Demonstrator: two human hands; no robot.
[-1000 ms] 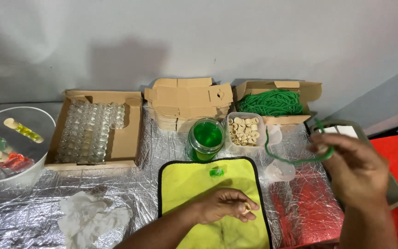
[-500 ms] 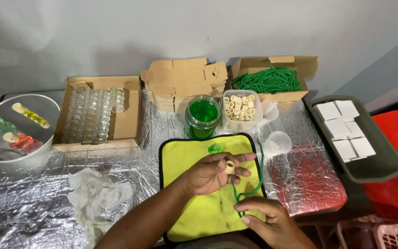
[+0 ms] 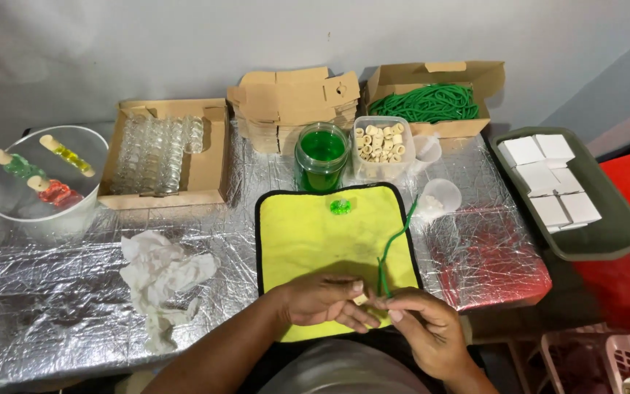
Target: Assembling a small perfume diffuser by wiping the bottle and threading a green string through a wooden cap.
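Right hand [image 3: 432, 332] brought green cord [image 3: 391, 248] to left hand [image 3: 322, 299].

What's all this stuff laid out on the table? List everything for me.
Cloth mat: one, yellow, table centre.
Cord: one, green, rising from the hands.
Bead: one, pale, between the fingertips.
Jar: one, green liquid, behind mat.
Tub of beads: one, clear.
Box of cords: one, cardboard.
Folded cartons: stack, brown.
Box of glass bottles: one.
Bucket: one, clear, far left.
Tissue: crumpled, white.
Tray: one, grey-green, holding white boxes.
Left hand: holds bead.
Right hand: pinches cord.
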